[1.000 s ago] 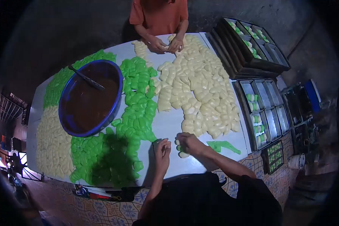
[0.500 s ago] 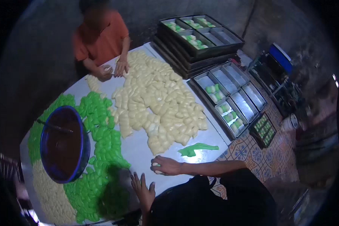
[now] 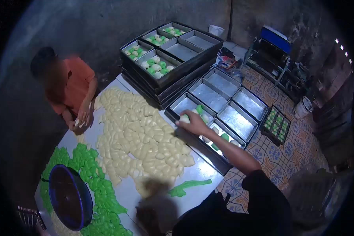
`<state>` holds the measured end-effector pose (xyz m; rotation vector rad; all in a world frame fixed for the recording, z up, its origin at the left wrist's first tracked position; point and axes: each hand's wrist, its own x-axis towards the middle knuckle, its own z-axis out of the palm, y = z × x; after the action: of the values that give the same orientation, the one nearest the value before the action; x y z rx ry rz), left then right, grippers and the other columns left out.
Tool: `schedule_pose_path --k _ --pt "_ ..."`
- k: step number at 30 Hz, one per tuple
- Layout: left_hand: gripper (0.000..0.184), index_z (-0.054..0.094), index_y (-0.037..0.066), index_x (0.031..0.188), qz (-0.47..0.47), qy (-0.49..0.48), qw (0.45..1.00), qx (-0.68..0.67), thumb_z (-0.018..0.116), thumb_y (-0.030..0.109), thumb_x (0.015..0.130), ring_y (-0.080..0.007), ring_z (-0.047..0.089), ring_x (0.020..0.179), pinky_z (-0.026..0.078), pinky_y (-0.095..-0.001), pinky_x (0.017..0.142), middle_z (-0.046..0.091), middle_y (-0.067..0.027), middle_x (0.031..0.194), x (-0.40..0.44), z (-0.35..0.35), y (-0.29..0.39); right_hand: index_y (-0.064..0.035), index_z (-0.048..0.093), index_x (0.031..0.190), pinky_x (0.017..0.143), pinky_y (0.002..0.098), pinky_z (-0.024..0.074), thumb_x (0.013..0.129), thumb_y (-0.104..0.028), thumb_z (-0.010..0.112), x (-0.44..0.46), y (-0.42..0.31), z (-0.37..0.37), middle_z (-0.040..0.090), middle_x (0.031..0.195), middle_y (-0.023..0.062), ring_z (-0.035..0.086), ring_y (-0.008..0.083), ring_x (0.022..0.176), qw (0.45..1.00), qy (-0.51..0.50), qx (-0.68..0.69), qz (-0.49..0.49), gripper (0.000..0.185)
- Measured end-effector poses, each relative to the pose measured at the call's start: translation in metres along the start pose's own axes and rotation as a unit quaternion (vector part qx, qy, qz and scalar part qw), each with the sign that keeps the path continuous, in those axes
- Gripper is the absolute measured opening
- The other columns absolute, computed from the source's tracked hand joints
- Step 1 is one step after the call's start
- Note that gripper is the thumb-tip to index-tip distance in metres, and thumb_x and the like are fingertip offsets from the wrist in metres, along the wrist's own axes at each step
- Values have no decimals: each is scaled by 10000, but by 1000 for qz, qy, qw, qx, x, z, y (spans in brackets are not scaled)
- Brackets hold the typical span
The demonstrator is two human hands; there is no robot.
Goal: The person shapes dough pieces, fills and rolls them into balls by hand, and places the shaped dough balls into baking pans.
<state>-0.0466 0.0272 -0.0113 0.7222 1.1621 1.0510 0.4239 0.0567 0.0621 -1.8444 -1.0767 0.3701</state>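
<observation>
At the lower left of the frame a blue basin (image 3: 70, 196) of brown filling stands on the table (image 3: 131, 220), with green dough (image 3: 100, 192) spread along its right side. Above it, at the upper left, a co-worker in an orange shirt (image 3: 76, 84) bends over small pale pieces held between both hands. Cream dough (image 3: 141, 137) in overlapping lumps covers the middle of the table.

At the bottom centre the left hand (image 3: 147, 218) is a dark shape in shadow, low over the table; how far its fingers are open, and whether they touch anything, cannot be told. A flat green strip (image 3: 188, 187) lies to its upper right.

Near the centre, the right hand (image 3: 195, 125) is partly closed, thumb and fingers curved around a pale dough ball (image 3: 184, 118). The ball sits at the fingertips, on the hand's left side, at the left edge of the divided tray (image 3: 210, 95). Just beyond the fingers, green and pale balls lie in the tray's left compartment; more lie in the compartment below the wrist. The stacked trays (image 3: 171, 74) rise above, four upper compartments holding balls. Farther right, a filled tray (image 3: 276, 124) rests on the tiled floor beside a white bucket (image 3: 303, 107).
</observation>
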Motion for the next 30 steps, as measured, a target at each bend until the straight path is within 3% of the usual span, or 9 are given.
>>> schedule_pose_path --k 3,6,10,13,16,18,20,26,30 --pt "443 436 56 1276 -136 -153 959 -196 509 348 951 -169 578 702 492 -331 572 605 -104 929 3 62 -1 6 426 1287 972 435 406 660 -556 744 77 56 3 546 1191 258 518 405 1131 988 23 -153 19 900" --pt "558 383 48 1337 -11 -237 971 -24 490 431 946 -196 589 696 501 -348 579 614 -162 979 -21 135 37 -45 127 1468 1058 487 325 567 -582 800 100 84 19 390 1370 275 376 436 1275 971 -36 -216 94 1246" --pt "633 361 33 1360 -55 -101 979 -167 479 487 935 -296 604 938 502 -433 787 588 -239 1118 -30 154 38 -23 327 1383 964 461 405 762 -340 740 55 37 12 468 1276 278 475 427 1163 964 201 -134 -109 810" --pt "653 343 33 1376 -40 -77 979 -183 452 506 939 -352 520 1138 416 -471 963 528 -257 1235 -26 149 29 -23 530 1192 782 361 479 858 -165 613 -41 -64 22 548 1077 191 584 280 919 972 -134 143 127 373" --pt "669 307 61 1413 145 -140 973 114 424 522 943 -363 463 1222 361 -466 1037 469 -240 1323 -21 143 14 -42 548 1153 945 397 402 795 -39 656 -124 -95 70 512 1128 161 488 302 1091 865 -394 254 -180 374" --pt "669 298 64 1429 151 -149 976 59 420 512 948 -355 448 1240 353 -449 1045 449 -223 1353 -27 143 18 -59 605 1112 910 369 435 737 -4 687 -175 -98 111 537 1088 143 524 279 1057 899 -316 295 -70 388" --pt "657 309 44 1429 11 -118 945 -305 429 483 955 -340 439 1255 355 -428 1041 444 -209 1366 -34 148 36 -65 639 1068 882 349 457 730 -2 694 -191 -76 152 551 1074 136 543 268 1036 924 -254 252 -133 349" --pt "343 583 0 1187 261 -42 950 167 616 159 884 -170 585 1008 458 -288 868 598 -131 1168 -48 79 51 -37 665 1077 843 318 479 832 -88 677 -179 -173 114 560 1065 110 590 224 1000 901 -277 318 -104 251" --pt "181 655 -40 965 185 85 964 171 660 95 843 -95 590 776 472 -247 704 672 -77 915 -62 59 57 -7 657 1060 831 305 485 868 -30 609 -200 -180 148 520 1078 112 594 206 996 910 -325 220 -133 199"
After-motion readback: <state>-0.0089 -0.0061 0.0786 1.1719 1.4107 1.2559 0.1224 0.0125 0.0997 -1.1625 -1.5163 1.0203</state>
